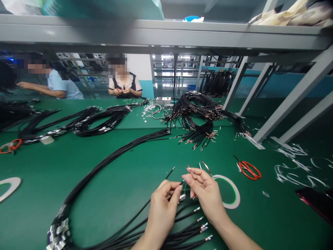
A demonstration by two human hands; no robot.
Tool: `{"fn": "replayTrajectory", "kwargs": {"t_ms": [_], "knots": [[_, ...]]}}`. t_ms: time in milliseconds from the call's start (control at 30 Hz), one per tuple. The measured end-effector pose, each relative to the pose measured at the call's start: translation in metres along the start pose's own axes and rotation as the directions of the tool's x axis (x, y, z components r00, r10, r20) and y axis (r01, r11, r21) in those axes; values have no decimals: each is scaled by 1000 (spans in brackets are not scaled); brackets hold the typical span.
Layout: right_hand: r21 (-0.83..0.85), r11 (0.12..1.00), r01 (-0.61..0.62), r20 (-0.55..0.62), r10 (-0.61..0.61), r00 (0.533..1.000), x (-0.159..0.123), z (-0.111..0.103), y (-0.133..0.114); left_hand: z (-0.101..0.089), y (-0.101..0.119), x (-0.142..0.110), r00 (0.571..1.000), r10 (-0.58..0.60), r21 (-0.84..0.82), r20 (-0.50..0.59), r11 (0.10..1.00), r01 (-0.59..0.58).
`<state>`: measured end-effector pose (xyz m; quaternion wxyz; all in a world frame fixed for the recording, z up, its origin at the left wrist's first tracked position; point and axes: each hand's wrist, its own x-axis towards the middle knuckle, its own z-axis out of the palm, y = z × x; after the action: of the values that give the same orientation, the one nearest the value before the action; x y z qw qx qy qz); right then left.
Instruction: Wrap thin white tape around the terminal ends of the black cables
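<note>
My left hand (165,203) is closed in a pinch around a thin black cable (181,182), near its stripped end. At the silvery tip, the thumb and forefinger of my right hand (208,194) come together. A small reddish piece (189,169) shows at the right fingers; how it is held is unclear. Another black cable end (170,172) sticks up just beyond my left hand. Below both hands fan out several black cables with silver-wrapped ends (204,227). They belong to a long curved cable bundle (104,163), wrapped in silver foil (59,234) at lower left.
Right of my hands lie a white-and-green tape roll (235,194), a copper-coloured strip (205,167) and orange-handled scissors (249,170). Coiled black cables (195,104) lie farther back. Metal shelf legs (293,93) stand at right under an overhead beam (166,33). Two people (125,83) sit opposite.
</note>
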<state>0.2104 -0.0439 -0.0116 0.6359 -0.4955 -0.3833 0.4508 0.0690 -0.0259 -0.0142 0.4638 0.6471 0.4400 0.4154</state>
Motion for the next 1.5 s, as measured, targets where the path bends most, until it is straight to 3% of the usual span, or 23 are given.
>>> {"fn": "replayTrajectory", "kwargs": {"t_ms": [233,400,500,633,867,1133,1500], "knots": [[99,995,-12,57,7,998,-1,6,10,4,6,-1,998,-68,-155,7,986,68],[-53,999,9,-11,-10,1000,-4,4,1,2,6,2,985,-171,-300,-17,941,158],[-153,987,48,-30,-53,998,-9,3,-5,-1,5,2,992,-124,-227,-10,967,119],[-227,971,73,12,-72,997,-15,4,-8,-5,5,0,1000,30,-38,4,999,-30],[-276,958,81,75,-63,995,-18,8,-13,-4,5,-2,989,149,21,-12,989,-149],[-280,959,50,90,-26,996,-19,8,-11,0,7,-4,985,131,70,-112,990,-124],[-231,973,3,71,13,997,-18,7,-9,0,5,-6,977,198,136,-74,973,-187]]}}
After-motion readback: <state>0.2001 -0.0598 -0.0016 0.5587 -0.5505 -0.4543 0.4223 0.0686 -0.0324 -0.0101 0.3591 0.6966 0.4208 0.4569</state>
